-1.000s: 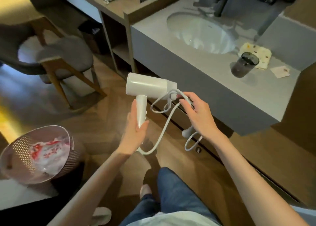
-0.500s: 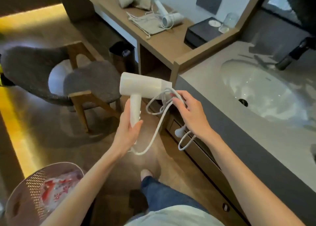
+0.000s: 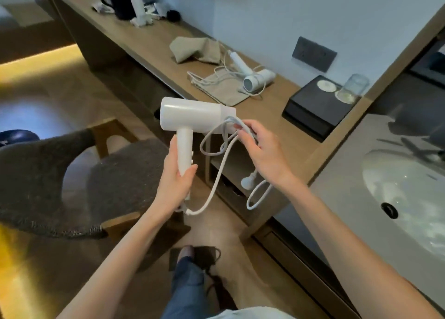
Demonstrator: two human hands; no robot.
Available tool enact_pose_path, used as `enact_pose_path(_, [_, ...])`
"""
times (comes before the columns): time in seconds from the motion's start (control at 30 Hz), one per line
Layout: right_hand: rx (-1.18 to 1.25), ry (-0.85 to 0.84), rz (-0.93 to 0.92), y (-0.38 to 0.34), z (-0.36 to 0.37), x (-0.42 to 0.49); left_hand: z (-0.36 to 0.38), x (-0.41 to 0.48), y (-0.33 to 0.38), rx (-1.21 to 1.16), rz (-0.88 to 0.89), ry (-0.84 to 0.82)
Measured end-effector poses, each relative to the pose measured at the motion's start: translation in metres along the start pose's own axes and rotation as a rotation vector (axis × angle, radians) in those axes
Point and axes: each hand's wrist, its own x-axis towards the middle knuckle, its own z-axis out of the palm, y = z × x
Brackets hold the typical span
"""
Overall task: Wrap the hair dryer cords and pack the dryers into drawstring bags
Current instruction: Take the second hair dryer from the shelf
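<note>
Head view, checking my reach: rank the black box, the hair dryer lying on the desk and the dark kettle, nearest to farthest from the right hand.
1. Black box, just beyond the right hand.
2. Desk hair dryer, farther back.
3. Dark kettle, far left end.

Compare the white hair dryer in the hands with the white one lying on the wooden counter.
The held white hair dryer is upright in the air, its handle gripped by the left hand; the other white hair dryer lies on its side on the wooden counter. The held dryer's white cord is looped in the right hand; the counter dryer's cord sprawls over a flat beige cloth bag. Both are white, same shape.
</note>
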Motion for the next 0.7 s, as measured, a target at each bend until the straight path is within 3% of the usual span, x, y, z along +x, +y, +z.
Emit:
enact_pose_path(0.33, [-0.159, 0.166, 0.107, 0.008, 0.015, 0.150, -0.013, 0.182, 0.008, -0.085, 0.096, -0.207])
enact_pose_path(0.7, [-0.243, 0.257, 0.214, 0.098, -0.018, 0.293, 0.077, 0.347, 0.004, -0.123, 0.063, -0.309])
